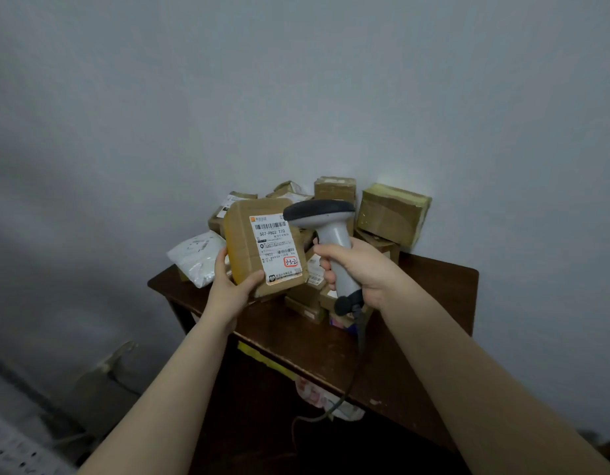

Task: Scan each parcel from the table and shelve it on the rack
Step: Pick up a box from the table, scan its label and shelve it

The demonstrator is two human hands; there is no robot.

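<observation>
While left hand grips a cardboard parcel at its lower corner, thumb on the label face, right hand is wrapped round the handle of a corded barcode scanner, head at the parcel's 3 o'clock. Judged: scan in progress, shelving pending; rack not identifiable. Unscanned boxes at 1 o'clock and a white poly bag at 9 o'clock lie heaped on the dark wooden table, against a plain grey wall.

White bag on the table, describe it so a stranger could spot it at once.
Look at the dark wooden table against the grey wall. At the left end of the brown cardboard boxes heaped on it lies the white bag, the only soft, crinkled pouch there.
</observation>
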